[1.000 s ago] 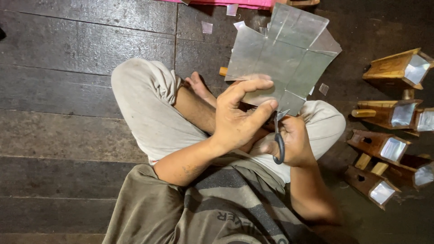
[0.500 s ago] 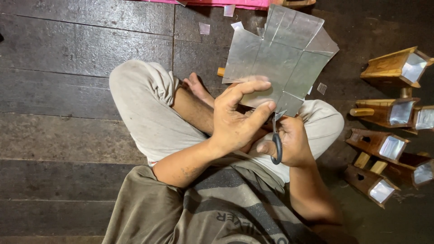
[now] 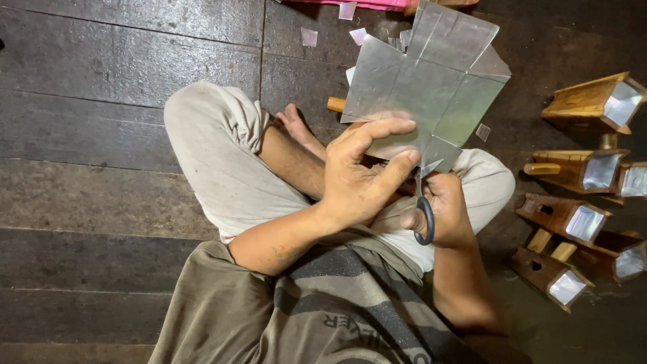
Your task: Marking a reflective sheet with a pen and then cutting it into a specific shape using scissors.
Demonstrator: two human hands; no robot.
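While the right hand [image 3: 448,209] is closed through the black loops of the scissors [image 3: 423,202], blades biting the lower edge of the thin metal sheet [image 3: 431,81], the cut probably goes best in short snips along a crease, with the sheet kept taut. Just above, the left hand [image 3: 357,182] pinches that sheet between thumb and spread fingers, holding it over the crossed legs. Small offcuts [image 3: 309,37] dot the dark plank floor [image 3: 101,101]; wooden scoops lined with metal [image 3: 593,108] lie to the right.
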